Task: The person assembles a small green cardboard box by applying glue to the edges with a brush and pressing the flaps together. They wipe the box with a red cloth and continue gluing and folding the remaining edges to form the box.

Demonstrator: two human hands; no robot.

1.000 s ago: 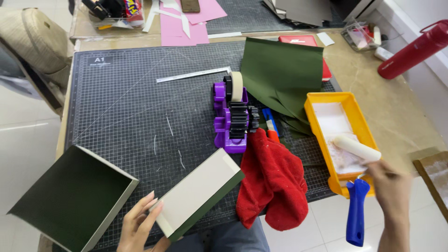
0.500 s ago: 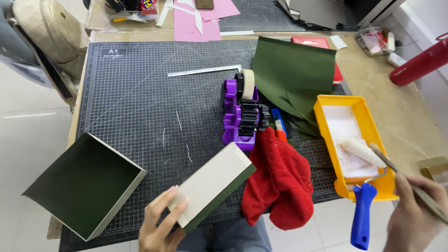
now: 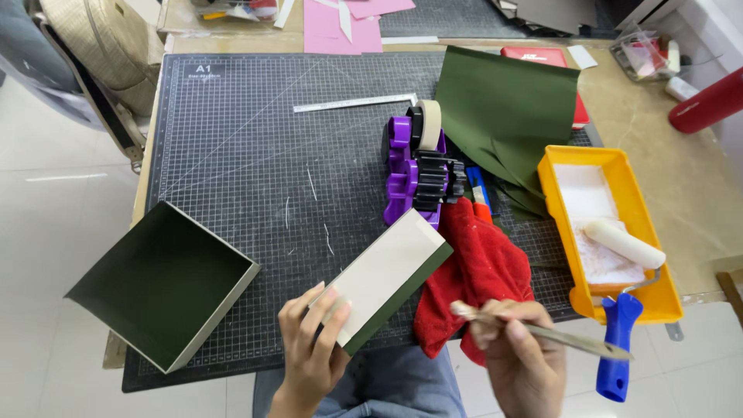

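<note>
R hand (image 3: 517, 352) grips brush (image 3: 542, 331) (bristles unclear), wrist cropped

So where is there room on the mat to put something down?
The cutting mat is bare between the steel ruler, the green box and the purple tape dispenser. Crowded on the right: red cloth, green paper, yellow tray.

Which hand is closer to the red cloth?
Right. The right hand, holding a thin tool, lies over the red cloth's lower edge. The left hand is off to the cloth's left, holding a flat box.
</note>
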